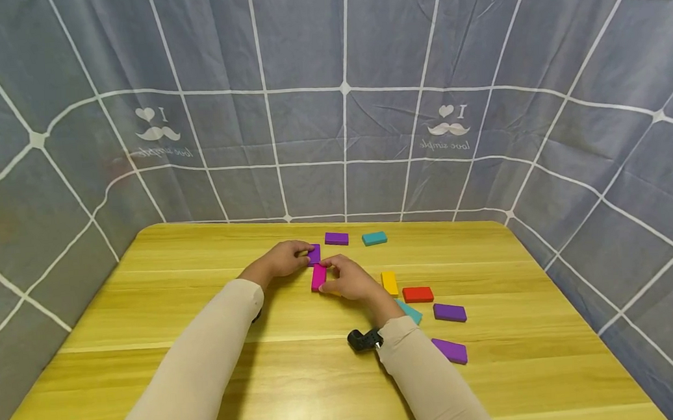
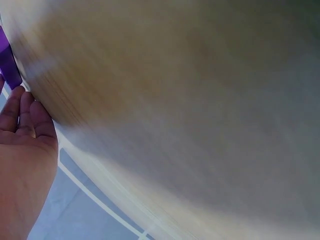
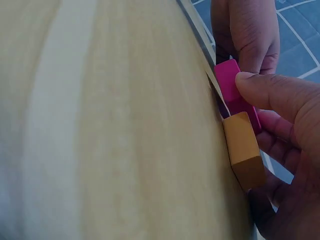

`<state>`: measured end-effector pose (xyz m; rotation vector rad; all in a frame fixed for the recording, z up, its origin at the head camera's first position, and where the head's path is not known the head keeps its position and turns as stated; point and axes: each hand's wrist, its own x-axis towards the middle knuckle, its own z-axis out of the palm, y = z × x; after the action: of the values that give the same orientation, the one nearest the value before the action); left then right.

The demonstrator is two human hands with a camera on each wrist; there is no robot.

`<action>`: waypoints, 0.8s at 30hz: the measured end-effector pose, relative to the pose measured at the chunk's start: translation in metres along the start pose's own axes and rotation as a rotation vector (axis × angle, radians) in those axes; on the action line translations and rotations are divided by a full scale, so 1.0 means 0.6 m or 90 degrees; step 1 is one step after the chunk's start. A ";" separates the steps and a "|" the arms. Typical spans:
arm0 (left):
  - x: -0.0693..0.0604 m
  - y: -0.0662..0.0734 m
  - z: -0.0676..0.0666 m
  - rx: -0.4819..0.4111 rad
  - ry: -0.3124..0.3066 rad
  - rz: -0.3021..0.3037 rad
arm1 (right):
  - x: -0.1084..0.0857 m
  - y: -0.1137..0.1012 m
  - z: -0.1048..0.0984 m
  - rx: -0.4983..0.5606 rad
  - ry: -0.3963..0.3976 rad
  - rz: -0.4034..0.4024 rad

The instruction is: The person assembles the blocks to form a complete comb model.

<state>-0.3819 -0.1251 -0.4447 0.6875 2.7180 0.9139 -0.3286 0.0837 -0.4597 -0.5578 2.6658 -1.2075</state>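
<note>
My left hand [image 1: 283, 259] pinches a purple block [image 1: 314, 254] lying on the table, thumb on its near side and fingers at the far side. In the left wrist view only part of that purple block [image 2: 9, 62] shows, beside the fingertips. With thumb and fingers, my right hand [image 1: 351, 279] grips a magenta block [image 1: 318, 278] whose far end meets or nearly meets the purple one. An orange block [image 3: 244, 150] sits on the table close to the right palm, partly overlapping the magenta block in the right wrist view.
Behind the hands lie another purple block [image 1: 336, 238] and a teal block [image 1: 374, 238]. Right of the right hand are a yellow block [image 1: 389, 284], a red block [image 1: 418, 295], a second teal block [image 1: 410, 311] and two more purple blocks. A grey curtain [image 1: 307, 127] surrounds the wooden table [image 1: 190, 298].
</note>
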 end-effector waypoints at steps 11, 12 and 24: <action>0.002 0.000 0.005 0.011 -0.001 -0.009 | -0.007 0.006 0.003 -0.005 0.000 0.020; 0.002 0.000 0.005 0.010 -0.001 -0.009 | -0.008 0.007 0.002 0.007 0.002 0.021; -0.001 0.000 0.005 0.009 0.005 -0.006 | -0.008 0.009 0.008 0.010 0.026 0.015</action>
<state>-0.3805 -0.1238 -0.4469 0.6749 2.7353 0.8975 -0.3238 0.0854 -0.4669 -0.5024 2.6865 -1.2442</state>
